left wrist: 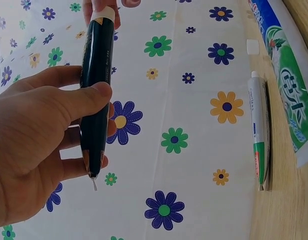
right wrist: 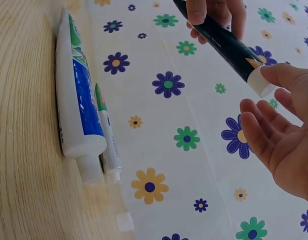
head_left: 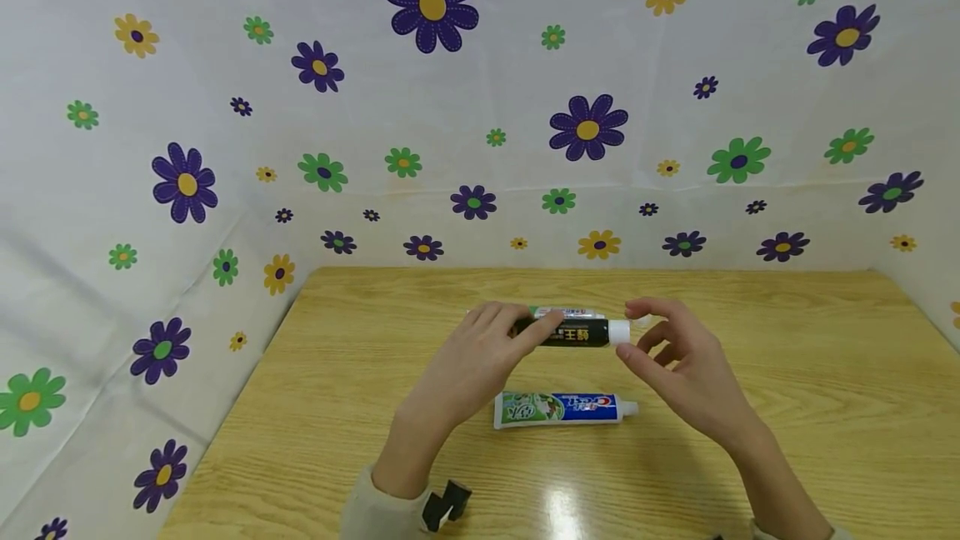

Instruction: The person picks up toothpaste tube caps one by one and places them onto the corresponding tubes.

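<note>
My left hand point(head_left: 480, 357) grips a black toothpaste tube point(left wrist: 97, 65) with a white cap point(right wrist: 261, 81), thumb across its side. The tube is held above the table, its cap end towards my right hand point(head_left: 678, 365). That hand is at the cap with its fingers spread; one digit overlaps the cap in the right wrist view, and the others stand apart from it. A blue and green toothpaste tube point(head_left: 558, 409) lies on the table nearer me. Behind the black tube lies a slimmer white and green tube point(left wrist: 259, 122), partly hidden in the head view.
A small white piece like a loose cap point(right wrist: 125, 222) lies on the wooden table point(head_left: 337, 407), past the slim tube's end. A white cloth point(head_left: 495, 65) with printed flowers hangs behind the table and along its sides.
</note>
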Motion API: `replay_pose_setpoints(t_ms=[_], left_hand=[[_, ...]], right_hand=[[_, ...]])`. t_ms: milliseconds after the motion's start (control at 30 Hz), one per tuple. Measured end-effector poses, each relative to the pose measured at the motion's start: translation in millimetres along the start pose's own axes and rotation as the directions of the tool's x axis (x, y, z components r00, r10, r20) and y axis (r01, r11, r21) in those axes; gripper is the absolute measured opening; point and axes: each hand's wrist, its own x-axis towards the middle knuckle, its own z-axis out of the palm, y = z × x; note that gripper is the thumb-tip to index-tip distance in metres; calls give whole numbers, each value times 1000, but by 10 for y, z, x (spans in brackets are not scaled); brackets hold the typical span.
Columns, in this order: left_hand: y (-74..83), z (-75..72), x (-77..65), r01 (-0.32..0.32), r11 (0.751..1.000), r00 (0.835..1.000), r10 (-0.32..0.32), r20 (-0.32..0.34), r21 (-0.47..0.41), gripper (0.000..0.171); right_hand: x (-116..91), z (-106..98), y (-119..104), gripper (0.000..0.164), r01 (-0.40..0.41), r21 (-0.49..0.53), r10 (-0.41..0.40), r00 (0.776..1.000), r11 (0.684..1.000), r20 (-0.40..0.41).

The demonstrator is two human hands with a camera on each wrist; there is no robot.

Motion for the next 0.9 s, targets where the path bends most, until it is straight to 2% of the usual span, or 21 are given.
replay_pose_setpoints(t_ms=[233, 567, 700, 900], left_hand=[[0, 2, 4, 0, 1000, 1000, 0, 4, -19, 60], [-13, 22, 7, -6, 1000, 1000, 6, -11, -7, 57], [-10, 24, 5, -10, 1000, 1000, 10, -13, -4, 57], [-3, 18, 3, -10, 1000, 1000, 10, -17, 14, 59]], right_hand=[[3, 10, -6, 40, 71, 21, -71, 997, 997, -27], [4, -27, 25, 43, 83, -9, -82, 996, 997, 21], [-1, -30, 36, 41, 61, -12, -61, 998, 998, 30], [-4, -30, 21, 32, -16, -20, 17, 999, 1000, 41]])
